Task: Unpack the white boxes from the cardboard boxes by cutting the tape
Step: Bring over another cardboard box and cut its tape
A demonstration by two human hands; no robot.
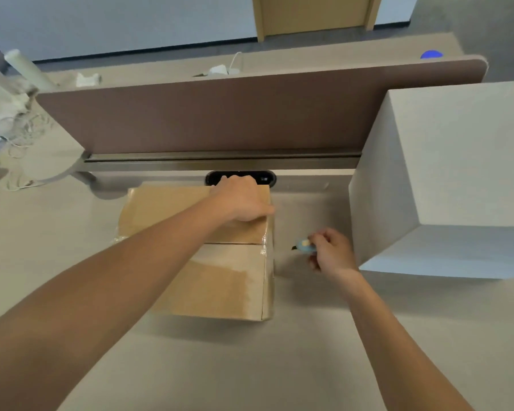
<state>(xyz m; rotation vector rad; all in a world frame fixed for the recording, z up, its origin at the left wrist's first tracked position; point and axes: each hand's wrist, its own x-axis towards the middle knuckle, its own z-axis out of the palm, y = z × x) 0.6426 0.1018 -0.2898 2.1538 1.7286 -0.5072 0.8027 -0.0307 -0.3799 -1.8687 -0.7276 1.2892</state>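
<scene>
- A tangle of cords lies at the far left of the desk.
- The cardboard box sits mid-desk, flaps closed, tape on its right edge.
- The left hand presses flat, fingers spread, on the box's far right corner.
- The right hand, just right of the box, pinches a small blue cutter, tip pointing at the tape without touching it.
- A large white box stands at the right.

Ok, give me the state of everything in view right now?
cardboard box: closed, flaps down, tape at the right edge.
left hand: pressing flat on the box top.
right hand: gripping the blue cutter, beside the box, not touching it.
white box: on the desk, closed.
</scene>
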